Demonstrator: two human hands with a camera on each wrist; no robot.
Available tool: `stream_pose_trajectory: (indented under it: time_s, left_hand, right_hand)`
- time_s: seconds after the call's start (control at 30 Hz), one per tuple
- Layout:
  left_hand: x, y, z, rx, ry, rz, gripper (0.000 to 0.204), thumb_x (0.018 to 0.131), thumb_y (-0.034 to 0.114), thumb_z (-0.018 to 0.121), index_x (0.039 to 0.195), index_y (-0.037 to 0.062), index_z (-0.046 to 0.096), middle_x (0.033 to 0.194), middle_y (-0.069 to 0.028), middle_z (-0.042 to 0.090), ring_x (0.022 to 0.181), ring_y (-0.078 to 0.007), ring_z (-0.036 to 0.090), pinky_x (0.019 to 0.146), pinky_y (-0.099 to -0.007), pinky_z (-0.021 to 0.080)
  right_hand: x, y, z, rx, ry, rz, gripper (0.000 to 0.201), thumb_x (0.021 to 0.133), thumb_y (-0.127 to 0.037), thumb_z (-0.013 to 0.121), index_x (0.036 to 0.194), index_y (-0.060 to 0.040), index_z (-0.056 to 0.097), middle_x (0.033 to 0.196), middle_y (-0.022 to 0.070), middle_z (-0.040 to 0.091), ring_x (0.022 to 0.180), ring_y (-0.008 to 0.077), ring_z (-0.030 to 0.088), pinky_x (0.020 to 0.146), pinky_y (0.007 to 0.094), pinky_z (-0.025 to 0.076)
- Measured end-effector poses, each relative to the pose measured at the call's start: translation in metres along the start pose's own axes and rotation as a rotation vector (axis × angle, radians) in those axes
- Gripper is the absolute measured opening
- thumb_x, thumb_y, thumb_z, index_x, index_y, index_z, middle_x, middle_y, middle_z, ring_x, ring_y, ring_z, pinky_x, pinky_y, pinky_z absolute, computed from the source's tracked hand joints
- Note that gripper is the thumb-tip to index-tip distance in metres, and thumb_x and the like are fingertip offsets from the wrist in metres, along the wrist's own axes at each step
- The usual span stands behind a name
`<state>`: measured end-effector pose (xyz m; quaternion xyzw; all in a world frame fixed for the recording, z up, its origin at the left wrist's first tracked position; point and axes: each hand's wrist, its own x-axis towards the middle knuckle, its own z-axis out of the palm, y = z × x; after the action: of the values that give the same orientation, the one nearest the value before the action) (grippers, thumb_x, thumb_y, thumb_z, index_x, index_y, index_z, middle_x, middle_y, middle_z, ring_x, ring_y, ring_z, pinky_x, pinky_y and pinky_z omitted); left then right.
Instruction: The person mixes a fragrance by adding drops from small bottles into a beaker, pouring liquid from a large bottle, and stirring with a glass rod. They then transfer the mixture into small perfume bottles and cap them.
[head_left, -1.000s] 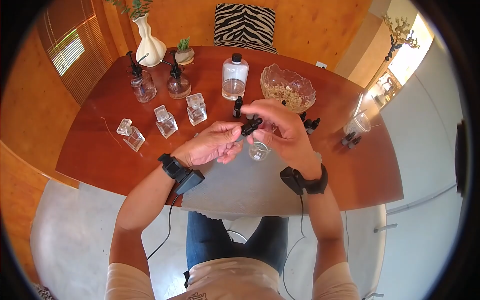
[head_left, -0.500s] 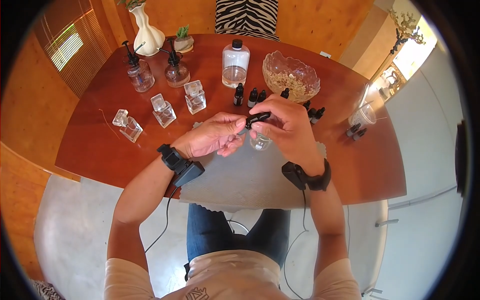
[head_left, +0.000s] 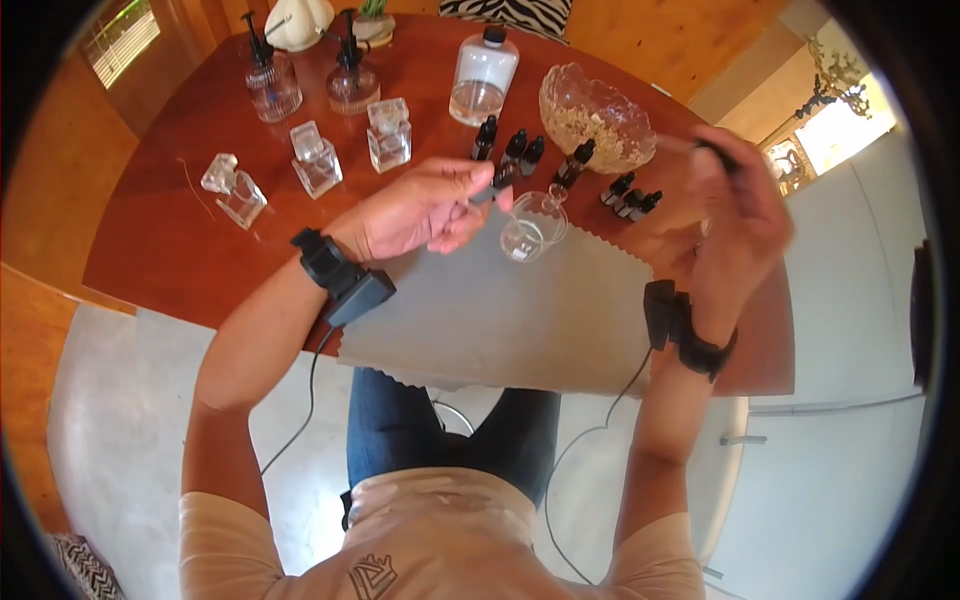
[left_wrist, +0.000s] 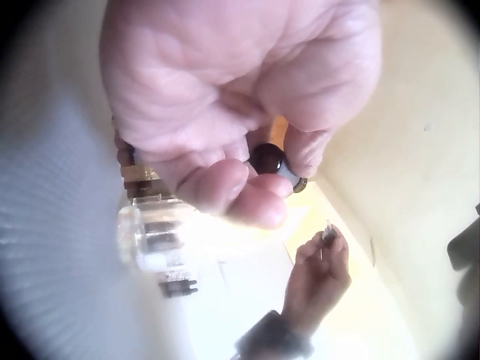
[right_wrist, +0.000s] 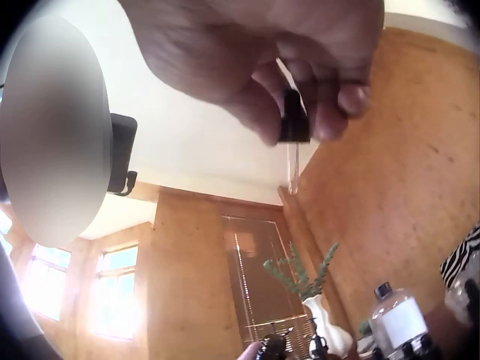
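Note:
My left hand (head_left: pixel 420 212) pinches a small dark dropper bottle (head_left: pixel 492 187) between thumb and fingers, above the table's middle. In the left wrist view the bottle's rounded dark base (left_wrist: pixel 267 158) shows between the fingertips. Off to the right, my right hand (head_left: pixel 742 225) is raised and grips a black dropper cap (right_wrist: pixel 295 124) by its rubber bulb. A clear glass pipette (right_wrist: pixel 292 166) extends from that cap. A small glass beaker (head_left: pixel 520 243) with a white label stands on the grey mat (head_left: pixel 480 315), just right of the left hand.
Several dark dropper bottles (head_left: pixel 630 203) stand behind the beaker and to its right. Farther back are a clear bottle (head_left: pixel 484 75) with a black cap and a glass bowl (head_left: pixel 590 115) of pale pieces. Square glass bottles (head_left: pixel 317 165) and pump bottles (head_left: pixel 352 85) stand at left.
My right hand has drawn the dropper cap and pipette off the small bottle and swung away to the right. The left hand keeps hold of the bottle. The head view has tilted down.

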<state>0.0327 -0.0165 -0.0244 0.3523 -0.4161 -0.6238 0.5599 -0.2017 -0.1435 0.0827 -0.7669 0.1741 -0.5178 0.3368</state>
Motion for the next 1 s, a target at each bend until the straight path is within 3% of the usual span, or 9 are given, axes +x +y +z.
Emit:
stream_pose_trajectory:
  time_s: [0.03,0.07,0.17,0.27,0.37,0.7,0.8,0.9,1.0]
  left_hand:
    - [0.001,0.002,0.002,-0.021,0.014,0.002,0.044,0.109,0.042,0.046,0.114,0.0009,0.060,0.067,0.0020,0.050,0.051,-0.0094,0.049,0.047,-0.0228,0.035]
    - [0.001,0.000,0.000,-0.029,0.003,0.021,0.044,0.109,0.042,0.046,0.114,0.0011,0.060,0.067,0.0019,0.050,0.051,-0.0095,0.049,0.046,-0.0228,0.035]
    - [0.005,0.003,-0.001,-0.017,-0.048,0.050,0.043,0.109,0.042,0.046,0.114,0.0013,0.061,0.067,0.0016,0.050,0.051,-0.0096,0.050,0.046,-0.0227,0.036]
    - [0.000,0.002,0.004,-0.013,0.013,0.040,0.044,0.108,0.043,0.049,0.112,0.0004,0.060,0.066,0.0011,0.051,0.050,-0.0091,0.050,0.046,-0.0224,0.036]
    - [0.000,0.002,0.005,0.045,-0.028,0.037,0.047,0.106,0.045,0.052,0.112,-0.0002,0.060,0.066,0.0008,0.051,0.051,-0.0087,0.050,0.047,-0.0222,0.035]
    - [-0.002,0.003,0.009,0.040,-0.129,0.015,0.041,0.105,0.040,0.056,0.112,0.0000,0.063,0.071,0.0012,0.054,0.054,-0.0086,0.051,0.047,-0.0227,0.034]
    - [-0.002,0.003,0.009,0.017,-0.127,0.012,0.039,0.106,0.038,0.057,0.113,0.0002,0.063,0.077,0.0013,0.057,0.055,-0.0086,0.052,0.047,-0.0225,0.036]
    - [-0.002,0.000,0.005,0.020,-0.178,0.014,0.037,0.106,0.036,0.056,0.113,0.0009,0.064,0.081,0.0003,0.058,0.056,-0.0084,0.052,0.047,-0.0223,0.036]
    - [-0.002,0.002,0.009,0.044,-0.134,0.017,0.037,0.106,0.037,0.057,0.114,0.0016,0.064,0.081,0.0004,0.059,0.056,-0.0083,0.052,0.047,-0.0223,0.036]
  right_hand:
    - [-0.003,-0.005,0.001,0.008,0.107,0.025,0.014,0.087,-0.001,0.072,0.101,0.0004,0.071,0.097,0.0064,0.071,0.087,0.0127,0.067,0.072,0.0272,0.054]
    - [-0.004,0.020,0.002,-0.142,-0.145,-0.142,0.010,0.088,0.000,0.072,0.098,0.0008,0.071,0.096,0.0074,0.071,0.082,0.0142,0.067,0.070,0.0274,0.054]
    - [-0.018,0.047,0.017,-0.404,-0.635,-0.194,0.012,0.088,0.000,0.072,0.099,0.0010,0.072,0.094,0.0075,0.071,0.080,0.0152,0.068,0.069,0.0263,0.054]
    - [-0.014,0.027,0.012,-0.178,-0.325,-0.100,0.015,0.087,0.001,0.073,0.101,0.0016,0.071,0.091,0.0079,0.069,0.078,0.0142,0.068,0.068,0.0244,0.053]
    - [-0.016,0.012,0.020,0.135,-0.283,0.099,0.018,0.086,0.001,0.075,0.104,0.0021,0.071,0.090,0.0083,0.068,0.079,0.0125,0.068,0.068,0.0239,0.053]
    - [-0.025,0.027,0.048,0.015,-0.542,-0.143,0.025,0.084,-0.003,0.077,0.108,0.0011,0.069,0.087,0.0093,0.065,0.066,0.0115,0.058,0.058,0.0259,0.045]
    - [-0.026,0.015,0.047,0.177,-0.505,0.058,0.024,0.085,-0.005,0.077,0.105,0.0025,0.068,0.092,0.0113,0.067,0.068,0.0120,0.062,0.058,0.0267,0.046]
    - [-0.027,0.032,0.047,0.195,-0.509,-0.042,0.025,0.086,-0.009,0.077,0.107,0.0022,0.068,0.085,0.0099,0.069,0.065,0.0115,0.063,0.055,0.0274,0.046]
    - [-0.030,0.018,0.048,-0.073,-0.514,0.021,0.023,0.088,-0.013,0.077,0.103,0.0014,0.068,0.072,0.0077,0.067,0.057,0.0123,0.061,0.051,0.0283,0.045]
